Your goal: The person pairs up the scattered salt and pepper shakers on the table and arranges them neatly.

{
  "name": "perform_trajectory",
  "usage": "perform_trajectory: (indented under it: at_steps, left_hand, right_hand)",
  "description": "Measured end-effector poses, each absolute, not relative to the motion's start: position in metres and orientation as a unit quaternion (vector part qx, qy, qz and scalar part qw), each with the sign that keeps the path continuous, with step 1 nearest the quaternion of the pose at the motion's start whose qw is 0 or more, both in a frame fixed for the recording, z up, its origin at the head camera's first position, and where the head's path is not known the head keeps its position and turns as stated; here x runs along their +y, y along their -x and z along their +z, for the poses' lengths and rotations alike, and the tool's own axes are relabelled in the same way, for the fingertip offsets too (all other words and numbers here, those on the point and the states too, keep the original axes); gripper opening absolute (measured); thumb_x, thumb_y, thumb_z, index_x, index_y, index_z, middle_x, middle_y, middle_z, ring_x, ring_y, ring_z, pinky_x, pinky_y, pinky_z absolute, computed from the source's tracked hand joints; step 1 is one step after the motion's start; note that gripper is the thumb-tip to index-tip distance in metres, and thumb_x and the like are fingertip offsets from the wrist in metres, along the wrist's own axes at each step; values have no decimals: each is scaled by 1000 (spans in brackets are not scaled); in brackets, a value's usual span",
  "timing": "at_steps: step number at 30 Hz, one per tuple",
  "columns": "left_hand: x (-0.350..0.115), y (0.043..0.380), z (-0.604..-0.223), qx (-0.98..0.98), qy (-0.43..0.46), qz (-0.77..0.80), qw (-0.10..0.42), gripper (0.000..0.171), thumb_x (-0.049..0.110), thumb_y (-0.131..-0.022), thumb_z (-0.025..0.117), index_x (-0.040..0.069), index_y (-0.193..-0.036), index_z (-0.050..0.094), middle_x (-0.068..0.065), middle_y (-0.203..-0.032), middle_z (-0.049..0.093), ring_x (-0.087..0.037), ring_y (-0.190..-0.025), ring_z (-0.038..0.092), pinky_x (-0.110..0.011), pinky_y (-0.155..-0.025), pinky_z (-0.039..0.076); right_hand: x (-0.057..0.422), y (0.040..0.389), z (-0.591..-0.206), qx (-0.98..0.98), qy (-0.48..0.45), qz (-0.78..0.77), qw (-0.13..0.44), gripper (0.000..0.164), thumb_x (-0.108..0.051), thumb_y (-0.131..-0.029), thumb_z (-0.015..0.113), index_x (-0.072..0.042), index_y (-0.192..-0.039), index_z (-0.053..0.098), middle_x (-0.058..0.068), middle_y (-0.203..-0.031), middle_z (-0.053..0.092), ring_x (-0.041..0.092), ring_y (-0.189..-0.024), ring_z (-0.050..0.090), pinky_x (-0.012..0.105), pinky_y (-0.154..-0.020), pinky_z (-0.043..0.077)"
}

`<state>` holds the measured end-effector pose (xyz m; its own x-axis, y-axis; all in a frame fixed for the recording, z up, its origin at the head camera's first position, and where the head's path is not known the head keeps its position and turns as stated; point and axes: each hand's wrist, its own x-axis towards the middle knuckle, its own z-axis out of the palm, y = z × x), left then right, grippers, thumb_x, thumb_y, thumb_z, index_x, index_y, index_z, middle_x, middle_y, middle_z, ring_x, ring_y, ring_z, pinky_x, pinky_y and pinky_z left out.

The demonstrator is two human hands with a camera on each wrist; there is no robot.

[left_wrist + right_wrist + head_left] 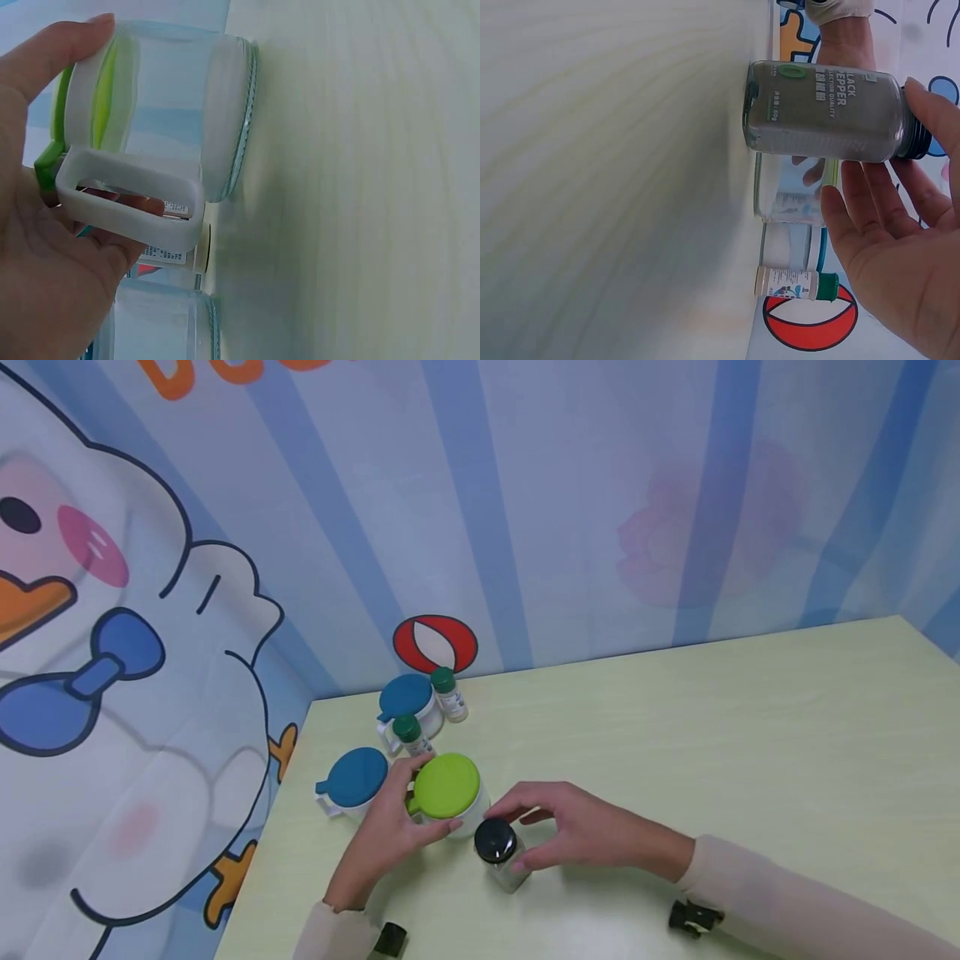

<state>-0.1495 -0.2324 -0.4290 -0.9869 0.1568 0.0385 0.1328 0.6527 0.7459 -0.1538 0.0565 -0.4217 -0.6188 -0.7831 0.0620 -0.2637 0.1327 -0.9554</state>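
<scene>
Nearest, lower right: pale sleeve (810, 897). Pinching pepper bottle (502, 853) at lower centre in fingers of right hand (576, 827), gripping green-lidded jar (447, 787) just beside with left hand (392, 828). Likely positioning bottle; next, steadying upright before release.

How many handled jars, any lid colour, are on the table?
3: the lime-lidded jar gripped by the left hand, the front blue-lidded jar left of it, and the rear blue-lidded jar farther back. No sign of others hidden.
</scene>
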Motion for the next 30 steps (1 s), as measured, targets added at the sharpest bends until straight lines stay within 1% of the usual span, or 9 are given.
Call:
perform_trajectory:
  at_steps: [6, 10, 15, 18, 21, 24, 28, 30]
  left_hand:
    - [-231, 150, -430, 906, -61, 419, 28, 101, 36, -72, 93, 16, -155, 37, -2, -149, 45, -25, -136, 44, -52, -112, 43]
    - [-230, 151, -431, 901, -53, 430, 33, 102, 35, -72, 93, 17, -155, 37, -2, -151, 44, -25, -138, 43, -52, -113, 42]
    - [-229, 150, -432, 901, -44, 430, 36, 102, 34, -72, 93, 18, -155, 37, -2, -152, 44, -26, -138, 43, -54, -113, 42]
    - [-228, 150, -433, 902, -44, 429, 34, 101, 32, -72, 93, 17, -155, 37, -2, -151, 46, -26, -138, 44, -54, -113, 42]
    - [-228, 150, -433, 900, -44, 433, 34, 100, 29, -73, 93, 15, -155, 37, -3, -150, 48, -26, -137, 46, -55, -113, 41]
    - [-227, 150, -433, 897, -41, 439, 38, 100, 27, -73, 93, 15, -155, 37, -4, -151, 48, -27, -138, 45, -57, -115, 38]
    - [-227, 151, -433, 896, -39, 441, 41, 101, 28, -73, 93, 15, -155, 37, -4, -152, 48, -28, -139, 45, -60, -115, 35]
    - [-227, 151, -434, 895, -40, 442, 40, 101, 28, -73, 93, 15, -155, 37, -4, -151, 49, -29, -138, 45, -61, -115, 35]
  right_hand:
    - [53, 155, -423, 716, 365, -546, 236, 46, -28, -87, 82, -37, -129, 65, -12, -121, 66, 12, -118, 60, 50, -108, 48]
    - [51, 155, -424, 720, 359, -544, 239, 44, -29, -87, 83, -38, -126, 67, -13, -119, 66, 12, -116, 61, 47, -107, 49]
    - [50, 156, -424, 723, 354, -542, 242, 43, -29, -86, 83, -30, -127, 69, -12, -117, 66, 13, -115, 61, 46, -106, 50]
    - [49, 156, -424, 719, 350, -545, 251, 43, -28, -86, 83, -28, -127, 69, -12, -118, 66, 14, -115, 61, 44, -106, 50]
    - [49, 156, -424, 714, 346, -550, 260, 42, -26, -86, 83, -31, -125, 68, -11, -119, 67, 14, -115, 62, 41, -107, 50]
    - [49, 157, -424, 707, 346, -556, 268, 43, -24, -86, 83, -29, -126, 68, -9, -120, 67, 14, -115, 63, 38, -106, 50]
    - [49, 157, -424, 697, 348, -564, 274, 44, -21, -86, 83, -25, -128, 68, -6, -120, 67, 15, -116, 64, 32, -104, 51]
    - [49, 157, -425, 691, 349, -569, 278, 43, -20, -86, 83, -26, -127, 69, -5, -120, 67, 16, -116, 64, 28, -102, 52]
